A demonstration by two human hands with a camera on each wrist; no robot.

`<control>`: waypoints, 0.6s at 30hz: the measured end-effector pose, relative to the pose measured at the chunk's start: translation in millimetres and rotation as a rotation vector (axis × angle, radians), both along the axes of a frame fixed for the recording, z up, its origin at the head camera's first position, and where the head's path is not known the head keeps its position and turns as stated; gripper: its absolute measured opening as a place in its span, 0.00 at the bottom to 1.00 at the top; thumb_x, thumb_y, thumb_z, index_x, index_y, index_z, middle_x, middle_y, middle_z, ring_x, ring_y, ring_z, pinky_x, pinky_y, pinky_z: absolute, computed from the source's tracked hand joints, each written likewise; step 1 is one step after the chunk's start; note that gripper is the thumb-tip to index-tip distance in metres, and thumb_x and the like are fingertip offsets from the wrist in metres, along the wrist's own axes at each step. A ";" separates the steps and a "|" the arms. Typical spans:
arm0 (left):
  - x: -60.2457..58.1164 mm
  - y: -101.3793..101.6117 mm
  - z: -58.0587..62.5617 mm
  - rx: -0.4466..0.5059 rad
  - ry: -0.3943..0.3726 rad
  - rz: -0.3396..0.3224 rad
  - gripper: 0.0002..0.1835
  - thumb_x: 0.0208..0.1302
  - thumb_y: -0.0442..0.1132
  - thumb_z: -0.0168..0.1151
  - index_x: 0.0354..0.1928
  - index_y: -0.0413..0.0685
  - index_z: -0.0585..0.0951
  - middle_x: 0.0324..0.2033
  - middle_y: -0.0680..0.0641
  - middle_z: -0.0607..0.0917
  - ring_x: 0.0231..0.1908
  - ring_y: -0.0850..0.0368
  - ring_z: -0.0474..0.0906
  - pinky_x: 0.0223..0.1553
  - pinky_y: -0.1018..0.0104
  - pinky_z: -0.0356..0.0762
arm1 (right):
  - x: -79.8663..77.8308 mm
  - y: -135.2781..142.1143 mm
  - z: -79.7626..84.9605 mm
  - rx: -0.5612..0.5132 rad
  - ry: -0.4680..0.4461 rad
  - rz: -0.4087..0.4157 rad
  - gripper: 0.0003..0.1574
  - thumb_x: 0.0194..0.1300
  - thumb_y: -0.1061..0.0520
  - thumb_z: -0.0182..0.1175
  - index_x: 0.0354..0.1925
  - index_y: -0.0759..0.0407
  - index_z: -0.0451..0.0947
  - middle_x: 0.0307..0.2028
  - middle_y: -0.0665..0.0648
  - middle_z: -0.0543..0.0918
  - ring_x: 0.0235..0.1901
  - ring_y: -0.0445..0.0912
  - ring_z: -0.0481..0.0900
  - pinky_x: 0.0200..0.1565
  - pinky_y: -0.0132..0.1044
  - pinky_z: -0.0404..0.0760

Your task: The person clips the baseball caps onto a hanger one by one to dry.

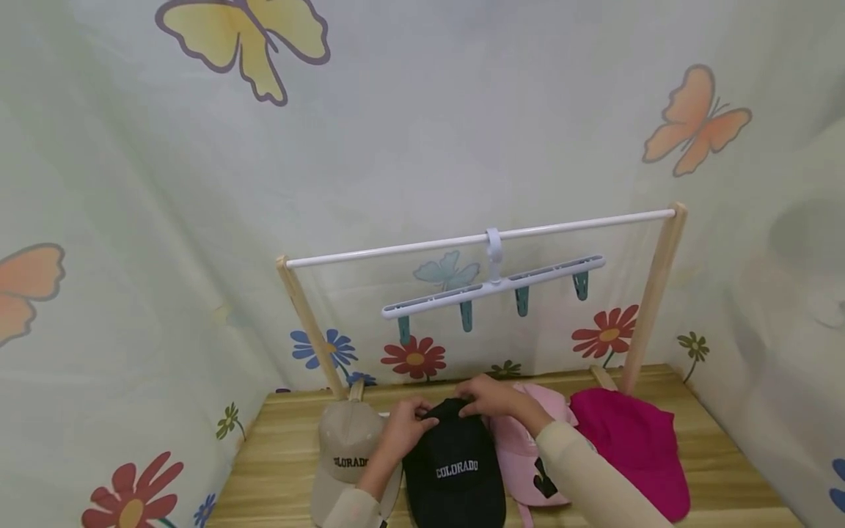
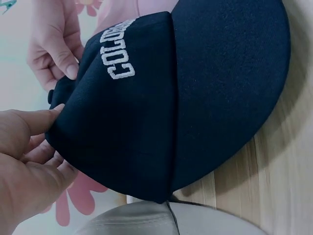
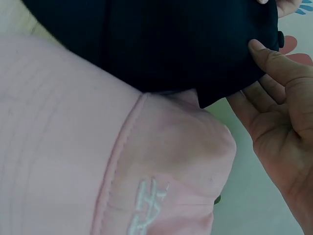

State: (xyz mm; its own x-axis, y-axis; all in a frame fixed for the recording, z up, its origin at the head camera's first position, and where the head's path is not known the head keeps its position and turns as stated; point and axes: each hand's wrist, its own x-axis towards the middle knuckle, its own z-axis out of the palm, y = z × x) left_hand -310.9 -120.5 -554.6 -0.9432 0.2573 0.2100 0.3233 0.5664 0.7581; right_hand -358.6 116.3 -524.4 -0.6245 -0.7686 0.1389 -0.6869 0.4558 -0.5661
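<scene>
A black baseball cap (image 1: 455, 462) with white COLORADO lettering is held at its crown by both hands, brim toward the person. My left hand (image 1: 404, 431) pinches the crown's left side, thumb on the outside and fingers behind. On the other side, my right hand (image 1: 491, 400) grips the crown with its thumb in front and fingers underneath, as the right wrist view shows. A beige cap (image 1: 346, 440) with dark lettering lies just left of the black one. Close on the right is a pink cap (image 1: 518, 444), partly covered by the right arm.
A magenta cap (image 1: 634, 440) lies at the right of the wooden tabletop (image 1: 264, 455). Behind the caps stands a rack with a white rod (image 1: 396, 251) and wooden posts. From the rod hangs a white hanger (image 1: 449, 297) with several green clips (image 1: 466, 315).
</scene>
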 end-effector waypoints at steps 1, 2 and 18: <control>0.6 0.6 0.5 0.002 0.007 -0.001 0.07 0.62 0.32 0.72 0.41 0.41 0.84 0.36 0.46 0.87 0.39 0.50 0.85 0.40 0.61 0.83 | 0.2 0.0 0.6 -0.003 -0.010 -0.005 0.08 0.66 0.63 0.68 0.44 0.62 0.83 0.35 0.54 0.85 0.32 0.37 0.76 0.38 0.32 0.77; 1.7 0.9 1.2 0.012 0.012 -0.004 0.07 0.62 0.32 0.72 0.41 0.40 0.84 0.36 0.45 0.86 0.39 0.50 0.85 0.40 0.60 0.83 | 0.5 -0.1 1.4 -0.004 -0.018 -0.010 0.08 0.66 0.63 0.68 0.44 0.61 0.83 0.34 0.54 0.85 0.31 0.37 0.75 0.37 0.32 0.76; 14.7 10.0 10.6 0.017 0.044 0.039 0.08 0.63 0.33 0.71 0.42 0.38 0.85 0.37 0.43 0.87 0.39 0.48 0.85 0.41 0.54 0.83 | 11.3 5.1 -1.4 -0.081 0.074 -0.109 0.10 0.63 0.62 0.71 0.44 0.62 0.85 0.36 0.53 0.88 0.32 0.38 0.80 0.38 0.34 0.82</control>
